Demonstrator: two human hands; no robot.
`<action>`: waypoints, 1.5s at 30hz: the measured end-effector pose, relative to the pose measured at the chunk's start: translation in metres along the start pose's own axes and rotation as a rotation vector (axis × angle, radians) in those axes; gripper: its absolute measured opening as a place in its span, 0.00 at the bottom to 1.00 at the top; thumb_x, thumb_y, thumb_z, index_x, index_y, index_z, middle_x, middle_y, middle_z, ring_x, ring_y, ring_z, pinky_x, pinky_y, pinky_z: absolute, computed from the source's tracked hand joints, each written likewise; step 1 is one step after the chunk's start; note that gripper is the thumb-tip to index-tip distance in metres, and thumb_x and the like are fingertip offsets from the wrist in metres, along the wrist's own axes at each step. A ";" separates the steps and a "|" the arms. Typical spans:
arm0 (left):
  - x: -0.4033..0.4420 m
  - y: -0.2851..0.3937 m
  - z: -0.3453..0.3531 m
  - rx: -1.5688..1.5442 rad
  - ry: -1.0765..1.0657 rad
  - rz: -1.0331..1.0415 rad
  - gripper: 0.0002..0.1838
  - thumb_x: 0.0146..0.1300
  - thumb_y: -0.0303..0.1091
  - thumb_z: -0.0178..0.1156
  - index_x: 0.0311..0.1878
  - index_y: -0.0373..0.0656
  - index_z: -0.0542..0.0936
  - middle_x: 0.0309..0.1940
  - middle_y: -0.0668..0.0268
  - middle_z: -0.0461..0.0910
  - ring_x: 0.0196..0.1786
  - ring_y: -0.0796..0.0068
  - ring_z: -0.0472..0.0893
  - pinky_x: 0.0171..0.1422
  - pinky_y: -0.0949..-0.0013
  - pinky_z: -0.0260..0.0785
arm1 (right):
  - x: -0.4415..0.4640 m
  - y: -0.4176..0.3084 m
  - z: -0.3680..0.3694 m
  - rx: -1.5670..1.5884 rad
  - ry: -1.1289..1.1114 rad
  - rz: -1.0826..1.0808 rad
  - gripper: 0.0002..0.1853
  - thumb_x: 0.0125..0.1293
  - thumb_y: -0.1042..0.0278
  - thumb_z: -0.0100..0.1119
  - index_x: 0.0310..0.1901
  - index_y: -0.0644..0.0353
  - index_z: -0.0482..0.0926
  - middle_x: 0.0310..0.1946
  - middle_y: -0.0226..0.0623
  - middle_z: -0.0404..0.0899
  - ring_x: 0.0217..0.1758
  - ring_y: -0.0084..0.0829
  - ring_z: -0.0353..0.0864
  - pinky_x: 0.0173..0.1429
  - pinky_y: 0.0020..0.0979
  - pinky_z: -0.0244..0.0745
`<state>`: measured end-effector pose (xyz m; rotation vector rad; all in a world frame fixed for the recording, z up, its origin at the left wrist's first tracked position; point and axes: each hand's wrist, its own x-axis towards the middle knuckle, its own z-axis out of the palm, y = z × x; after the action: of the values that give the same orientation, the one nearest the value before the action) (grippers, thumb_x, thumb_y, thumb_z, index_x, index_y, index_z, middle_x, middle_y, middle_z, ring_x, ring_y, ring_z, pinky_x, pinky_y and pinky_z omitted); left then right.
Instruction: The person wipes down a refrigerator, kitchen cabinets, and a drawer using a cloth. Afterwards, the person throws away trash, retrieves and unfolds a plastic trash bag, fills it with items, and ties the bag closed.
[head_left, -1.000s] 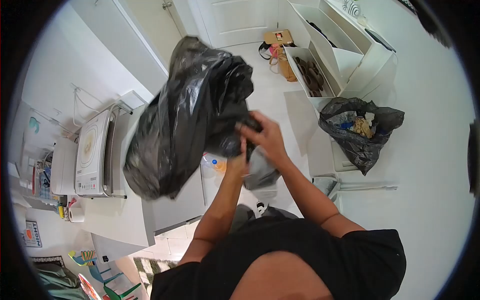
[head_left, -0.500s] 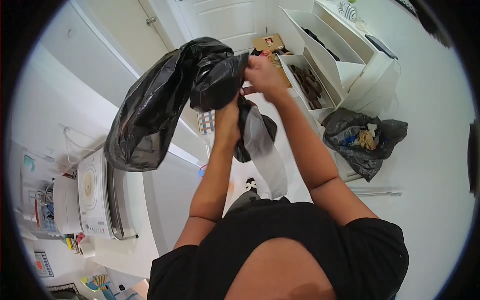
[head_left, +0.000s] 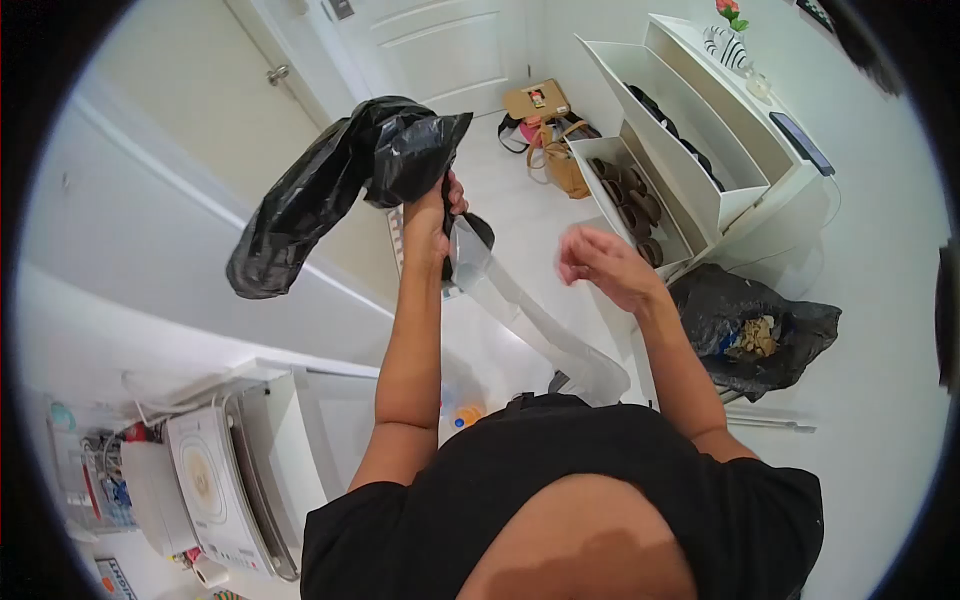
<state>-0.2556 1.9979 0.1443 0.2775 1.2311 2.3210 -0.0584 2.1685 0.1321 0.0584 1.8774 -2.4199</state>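
Note:
My left hand (head_left: 430,222) is closed around a bunched black plastic bag (head_left: 330,180), whose larger part hangs over to the left. A translucent whitish plastic piece (head_left: 530,320) trails from the same hand down toward my waist. My right hand (head_left: 603,262) is apart from the bag, blurred, with its fingers curled; whether it holds anything small cannot be made out. Another black bag (head_left: 700,315), open and with crumpled waste inside, lies to the right beneath my right hand's side.
A white shoe cabinet (head_left: 740,205) with tilted-out compartments holds dark shoes at the right. Bags (head_left: 560,165) and a cardboard box (head_left: 536,98) are on the floor by the door. A white cooktop (head_left: 205,480) stands lower left; an orange bottle (head_left: 467,415) is near my body.
My right hand has come off the bunched bag and moved right and down. My left hand still holds the bag, which has shifted left; the translucent piece now stretches farther right.

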 end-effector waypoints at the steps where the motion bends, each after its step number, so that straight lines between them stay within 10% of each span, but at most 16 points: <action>1: 0.011 -0.008 0.005 -0.007 0.031 0.017 0.11 0.65 0.39 0.55 0.31 0.43 0.69 0.15 0.71 0.64 0.16 0.79 0.59 0.29 0.73 0.60 | 0.015 -0.015 0.009 0.019 0.067 0.023 0.26 0.60 0.59 0.62 0.56 0.59 0.65 0.38 0.35 0.76 0.37 0.25 0.75 0.43 0.27 0.69; 4: 0.044 -0.022 0.017 -0.125 0.113 0.042 0.09 0.66 0.34 0.53 0.30 0.41 0.69 0.18 0.71 0.65 0.18 0.83 0.63 0.20 0.78 0.54 | 0.048 0.001 0.017 -0.716 -0.116 -0.104 0.48 0.49 0.53 0.71 0.64 0.57 0.48 0.42 0.40 0.74 0.45 0.32 0.76 0.50 0.34 0.69; 7: 0.081 -0.023 0.006 -0.118 -0.005 -0.025 0.11 0.67 0.38 0.52 0.32 0.41 0.71 0.17 0.72 0.64 0.18 0.82 0.62 0.24 0.77 0.57 | 0.079 0.012 -0.023 -0.125 -0.250 0.230 0.27 0.53 0.62 0.68 0.49 0.68 0.69 0.33 0.38 0.76 0.26 0.26 0.77 0.31 0.27 0.74; 12: 0.118 -0.031 0.047 0.427 -0.120 -0.044 0.19 0.66 0.49 0.53 0.43 0.40 0.77 0.26 0.70 0.76 0.28 0.82 0.72 0.29 0.78 0.62 | 0.155 -0.080 -0.108 -0.659 0.129 -0.170 0.07 0.56 0.68 0.58 0.33 0.62 0.80 0.17 0.34 0.73 0.17 0.23 0.71 0.24 0.26 0.68; 13: 0.124 -0.045 0.057 0.512 0.162 -0.094 0.21 0.65 0.51 0.53 0.44 0.41 0.77 0.30 0.68 0.79 0.32 0.82 0.74 0.34 0.79 0.65 | 0.181 -0.087 -0.117 -0.738 0.105 -0.292 0.08 0.55 0.67 0.57 0.33 0.62 0.79 0.18 0.38 0.74 0.19 0.26 0.72 0.27 0.28 0.68; 15: 0.132 -0.047 0.075 0.405 -0.242 0.105 0.22 0.65 0.54 0.51 0.45 0.42 0.77 0.33 0.66 0.79 0.32 0.80 0.75 0.36 0.80 0.66 | 0.230 -0.097 -0.118 -0.743 0.036 -0.436 0.10 0.54 0.66 0.58 0.33 0.64 0.78 0.22 0.44 0.75 0.26 0.35 0.75 0.34 0.32 0.69; 20: 0.167 -0.029 0.070 0.378 -0.351 -0.419 0.22 0.66 0.52 0.51 0.40 0.40 0.76 0.08 0.79 0.57 0.14 0.89 0.55 0.21 0.82 0.50 | 0.357 -0.106 -0.160 -0.683 -0.257 -0.595 0.12 0.51 0.65 0.62 0.38 0.57 0.80 0.25 0.41 0.79 0.30 0.37 0.79 0.36 0.35 0.71; 22: 0.186 -0.031 0.055 0.199 -0.319 -0.459 0.20 0.67 0.51 0.50 0.37 0.40 0.75 0.07 0.80 0.56 0.12 0.89 0.53 0.19 0.81 0.49 | 0.399 -0.107 -0.200 -1.209 0.194 -0.617 0.25 0.48 0.64 0.67 0.52 0.49 0.75 0.43 0.39 0.80 0.42 0.40 0.78 0.44 0.38 0.72; 24: 0.207 -0.023 0.045 -0.030 -0.258 -0.532 0.19 0.69 0.49 0.47 0.30 0.43 0.73 0.05 0.81 0.54 0.08 0.87 0.51 0.17 0.79 0.49 | 0.367 -0.147 -0.196 -1.503 0.401 -0.391 0.39 0.43 0.69 0.69 0.61 0.42 0.66 0.58 0.43 0.70 0.58 0.46 0.70 0.58 0.41 0.68; 28: 0.263 -0.005 0.022 0.047 -0.441 -0.743 0.18 0.70 0.44 0.45 0.29 0.45 0.74 0.04 0.80 0.55 0.08 0.86 0.48 0.17 0.81 0.47 | 0.331 -0.165 -0.149 -1.730 -0.108 -0.750 0.54 0.38 0.65 0.72 0.69 0.32 0.51 0.66 0.41 0.59 0.74 0.45 0.42 0.71 0.54 0.42; 31: 0.289 0.044 0.041 0.789 -0.384 -0.861 0.16 0.67 0.42 0.48 0.26 0.44 0.73 0.04 0.78 0.55 0.08 0.86 0.51 0.17 0.82 0.45 | 0.385 -0.110 -0.126 -1.449 -0.385 -0.909 0.46 0.48 0.61 0.64 0.69 0.30 0.51 0.55 0.42 0.71 0.70 0.42 0.54 0.63 0.65 0.47; 35: 0.336 0.076 0.000 0.534 -0.426 -0.915 0.15 0.64 0.39 0.52 0.23 0.43 0.71 0.06 0.76 0.57 0.10 0.84 0.56 0.20 0.78 0.52 | 0.464 -0.107 -0.147 -1.050 -0.521 -0.456 0.31 0.48 0.65 0.60 0.58 0.37 0.70 0.40 0.31 0.77 0.57 0.34 0.69 0.58 0.51 0.54; 37: 0.361 0.097 -0.011 0.384 -0.508 -0.983 0.13 0.64 0.38 0.52 0.26 0.42 0.72 0.09 0.76 0.60 0.12 0.83 0.59 0.23 0.77 0.57 | 0.499 -0.113 -0.156 -1.628 -0.230 -0.465 0.17 0.46 0.59 0.64 0.41 0.47 0.79 0.42 0.23 0.79 0.45 0.28 0.74 0.57 0.42 0.54; 41: 0.395 0.148 -0.002 0.377 -0.318 -0.801 0.11 0.66 0.39 0.52 0.35 0.40 0.72 0.16 0.74 0.63 0.20 0.83 0.63 0.27 0.74 0.63 | 0.565 -0.096 -0.162 -1.432 0.348 -0.851 0.11 0.45 0.61 0.63 0.32 0.50 0.78 0.37 0.29 0.78 0.45 0.29 0.74 0.57 0.43 0.54; 43: 0.418 0.163 0.004 0.029 -0.237 -0.686 0.09 0.67 0.36 0.51 0.35 0.40 0.72 0.18 0.74 0.64 0.21 0.80 0.65 0.26 0.73 0.64 | 0.602 -0.078 -0.152 -1.013 0.711 -1.100 0.13 0.41 0.63 0.64 0.33 0.53 0.78 0.38 0.35 0.76 0.45 0.36 0.73 0.54 0.41 0.58; 45: 0.457 0.164 0.001 -0.245 -0.224 -0.602 0.08 0.69 0.33 0.47 0.36 0.39 0.70 0.20 0.73 0.64 0.23 0.78 0.66 0.31 0.72 0.64 | 0.650 -0.026 -0.128 -0.369 0.453 -0.764 0.12 0.56 0.58 0.62 0.38 0.55 0.77 0.44 0.37 0.76 0.54 0.29 0.69 0.56 0.38 0.62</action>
<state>-0.7006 2.1563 0.2564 0.0628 0.7722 1.8295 -0.7105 2.2736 0.0746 -0.1835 2.9774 -2.5622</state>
